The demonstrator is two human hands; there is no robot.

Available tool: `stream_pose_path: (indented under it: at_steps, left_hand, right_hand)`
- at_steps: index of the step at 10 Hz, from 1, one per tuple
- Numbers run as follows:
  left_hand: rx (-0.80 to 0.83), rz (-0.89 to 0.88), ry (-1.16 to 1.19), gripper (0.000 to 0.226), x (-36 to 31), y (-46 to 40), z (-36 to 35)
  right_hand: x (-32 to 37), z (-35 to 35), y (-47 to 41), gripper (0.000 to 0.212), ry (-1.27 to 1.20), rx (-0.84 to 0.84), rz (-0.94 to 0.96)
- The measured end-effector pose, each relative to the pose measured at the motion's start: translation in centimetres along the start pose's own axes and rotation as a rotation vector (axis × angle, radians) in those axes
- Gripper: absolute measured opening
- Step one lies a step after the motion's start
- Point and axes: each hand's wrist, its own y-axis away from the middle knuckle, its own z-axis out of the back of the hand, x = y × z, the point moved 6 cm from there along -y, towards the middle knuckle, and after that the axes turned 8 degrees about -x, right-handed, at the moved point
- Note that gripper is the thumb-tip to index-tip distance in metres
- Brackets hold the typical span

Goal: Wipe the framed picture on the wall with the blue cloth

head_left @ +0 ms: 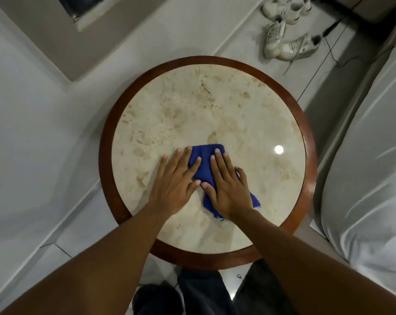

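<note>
The blue cloth (pixel 205 160) lies crumpled on the round marble table (pixel 106 142), toward its near side. My left hand (pixel 176 181) lies flat with fingers spread, its index and middle fingers on the cloth's left part and the rest on the marble. My right hand (pixel 227 185) presses flat on the middle of the cloth, fingers extended; blue corners stick out below the wrist. The two thumbs nearly touch. I cannot make out a framed picture for certain.
The table has a dark wooden rim and stands on a pale tiled floor. White sneakers (pixel 283 39) and a black cable (pixel 328 48) lie beyond it. White bedding (pixel 369 160) fills the right. A dark panel in a pale frame (pixel 78 5) shows at the top left.
</note>
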Motion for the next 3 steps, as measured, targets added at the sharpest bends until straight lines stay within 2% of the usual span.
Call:
stream_pose_path:
  at_steps: [1, 2, 3]
  left_hand:
    - [0.105, 0.015, -0.036, 0.066, 0.3, -0.2, 0.3]
    - [0.212, 0.014, -0.069, 0.070, 0.3, -1.2, 4.0]
    - [0.244, 0.007, -0.056, 0.065, 0.0, -1.5, 8.4]
  right_hand:
    - [0.2, 0.6, -0.5, 0.077, -0.004, 0.092, -0.012]
    - [0.6, 3.7, -2.2, 0.078, -0.031, 0.290, -0.006]
    - [1.1, 7.6, -3.2, 0.072, -0.100, 0.376, -0.017]
